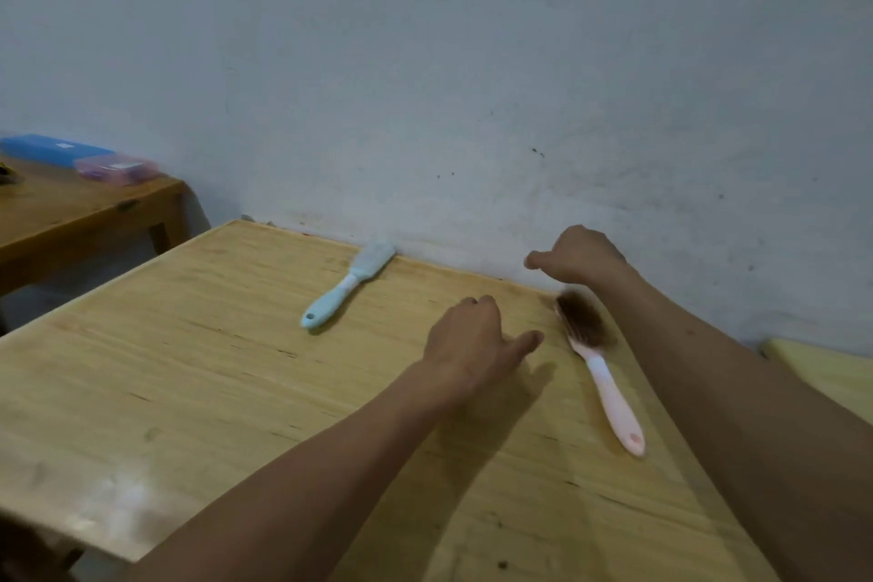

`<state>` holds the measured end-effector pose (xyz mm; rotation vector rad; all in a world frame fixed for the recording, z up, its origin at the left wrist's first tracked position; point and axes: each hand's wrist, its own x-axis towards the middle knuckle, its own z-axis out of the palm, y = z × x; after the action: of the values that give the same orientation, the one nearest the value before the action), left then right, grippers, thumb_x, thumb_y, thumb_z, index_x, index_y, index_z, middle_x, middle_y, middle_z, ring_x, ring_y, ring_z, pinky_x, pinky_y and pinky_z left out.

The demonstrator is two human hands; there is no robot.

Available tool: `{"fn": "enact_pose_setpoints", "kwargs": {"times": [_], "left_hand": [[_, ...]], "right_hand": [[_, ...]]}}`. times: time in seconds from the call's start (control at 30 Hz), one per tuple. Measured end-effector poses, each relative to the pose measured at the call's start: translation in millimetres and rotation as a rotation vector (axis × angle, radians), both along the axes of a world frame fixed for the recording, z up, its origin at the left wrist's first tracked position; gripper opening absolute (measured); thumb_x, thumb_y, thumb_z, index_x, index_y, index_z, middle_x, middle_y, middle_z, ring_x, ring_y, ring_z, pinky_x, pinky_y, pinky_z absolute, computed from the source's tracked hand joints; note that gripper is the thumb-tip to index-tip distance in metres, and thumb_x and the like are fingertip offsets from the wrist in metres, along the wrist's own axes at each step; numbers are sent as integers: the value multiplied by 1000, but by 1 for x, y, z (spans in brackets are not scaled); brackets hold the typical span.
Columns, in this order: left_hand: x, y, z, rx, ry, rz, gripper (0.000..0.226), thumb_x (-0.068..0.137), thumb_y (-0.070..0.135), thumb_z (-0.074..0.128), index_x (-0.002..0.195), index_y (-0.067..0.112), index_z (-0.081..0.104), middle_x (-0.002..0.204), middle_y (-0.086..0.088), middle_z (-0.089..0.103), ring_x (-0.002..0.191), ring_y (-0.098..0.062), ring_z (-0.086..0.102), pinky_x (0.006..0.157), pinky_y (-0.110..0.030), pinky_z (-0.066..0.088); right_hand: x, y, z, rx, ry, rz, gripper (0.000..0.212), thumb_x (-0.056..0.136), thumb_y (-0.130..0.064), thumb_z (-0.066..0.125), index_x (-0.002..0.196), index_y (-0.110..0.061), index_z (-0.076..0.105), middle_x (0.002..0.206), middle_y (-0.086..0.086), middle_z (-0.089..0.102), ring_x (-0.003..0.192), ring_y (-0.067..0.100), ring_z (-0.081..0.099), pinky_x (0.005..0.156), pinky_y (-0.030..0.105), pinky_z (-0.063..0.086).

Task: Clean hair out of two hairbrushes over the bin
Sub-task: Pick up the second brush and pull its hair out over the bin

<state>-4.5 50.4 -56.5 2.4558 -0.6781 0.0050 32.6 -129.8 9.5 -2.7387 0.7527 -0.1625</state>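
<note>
two bare forearms reach forward over a pale, grained wooden table [198, 383] that is pushed against a scuffed grey-white wall [472, 85].

the left hand [472, 343] hovers low over the middle of the tabletop, back of the hand up, wrist straight. its fingers are curled loosely under towards the palm while the thumb sticks out to the right; it holds nothing.

the right hand [578, 258] is farther forward, near the table's back edge by the wall, its forearm running diagonally from the lower right corner. the wrist is bent down, the fingers are folded in and the thumb points left. nothing shows in its grip, though the underside of the fingers is hidden.

the pink plastic hairbrush with a clump of brown hair in its bristles [597, 359] lies flat on the table near the right edge, bristle head away from the person and just below the right wrist, handle pointing back. it is between the two arms, touched by neither hand.

the light blue plastic hairbrush [347, 286] lies flat farther left, head almost against the wall, handle angled towards the near left, well apart from both hands.

on a second wooden table [71, 213] at far left sit a flat blue plastic case [54, 149] and a small translucent pink box [118, 169].
</note>
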Motion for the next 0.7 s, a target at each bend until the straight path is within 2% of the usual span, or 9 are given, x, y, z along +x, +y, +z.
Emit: {"fn": "enact_pose_setpoints", "kwargs": {"times": [0.07, 0.13, 0.23, 0.33, 0.47, 0.53, 0.6, 0.7], "left_hand": [[-19, -24, -2, 32, 77, -55, 61, 84, 73, 57, 87, 12, 62, 89, -6, 62, 82, -24, 61, 61, -35, 46], [-35, -45, -3, 23, 132, -87, 59, 84, 73, 56, 68, 17, 49, 77, -4, 56, 71, -22, 55, 53, -32, 36], [-51, -70, -2, 11, 173, -111, 56, 84, 70, 59, 79, 15, 52, 92, -10, 65, 85, -26, 63, 64, -33, 42], [-55, -83, -4, -2, 177, -94, 45, 86, 56, 67, 97, 13, 61, 103, -9, 67, 94, -27, 66, 70, -33, 46], [-48, -80, -7, -151, 317, -59, 29, 83, 36, 73, 94, 12, 60, 94, -6, 67, 88, -25, 67, 68, -33, 50], [-41, -73, -5, -273, 422, -27, 32, 82, 32, 74, 100, 8, 62, 95, -7, 68, 88, -26, 67, 66, -32, 48], [-36, -64, -1, -434, 535, -16, 33, 81, 31, 73, 101, 7, 63, 88, -7, 66, 79, -25, 66, 65, -33, 48], [-32, -45, 12, -644, 651, 46, 38, 85, 40, 71, 100, 8, 59, 87, -10, 63, 67, -24, 62, 60, -34, 52]], "right_hand": [[-18, -14, -8, -12, 79, -28, 56, 81, -58, 72, 91, -4, 59, 99, 11, 65, 93, 32, 65, 72, 35, 52], [-32, -24, -14, 55, 180, -35, 58, 81, -56, 75, 97, -2, 60, 103, 12, 65, 98, 32, 67, 82, 42, 59], [-43, -37, -23, 193, 176, -34, 48, 79, -46, 80, 86, -1, 62, 100, 19, 71, 94, 34, 72, 84, 47, 63], [-47, -41, -27, 248, 107, -30, 42, 73, -41, 79, 84, -2, 66, 97, 20, 73, 90, 34, 73, 79, 46, 63], [-53, -37, -19, 375, 21, -30, 40, 76, -39, 74, 94, -3, 73, 92, 15, 75, 78, 28, 75, 61, 36, 62], [-53, -31, -10, 443, -19, -11, 36, 75, -35, 74, 94, -4, 75, 93, 15, 76, 78, 29, 76, 63, 38, 65], [-52, -19, 0, 500, -52, 18, 30, 75, -30, 75, 89, -4, 74, 95, 17, 77, 80, 30, 77, 67, 41, 66], [-51, 6, 17, 529, -45, 92, 31, 77, -29, 79, 92, -2, 75, 95, 17, 78, 80, 31, 79, 67, 37, 66]]}}
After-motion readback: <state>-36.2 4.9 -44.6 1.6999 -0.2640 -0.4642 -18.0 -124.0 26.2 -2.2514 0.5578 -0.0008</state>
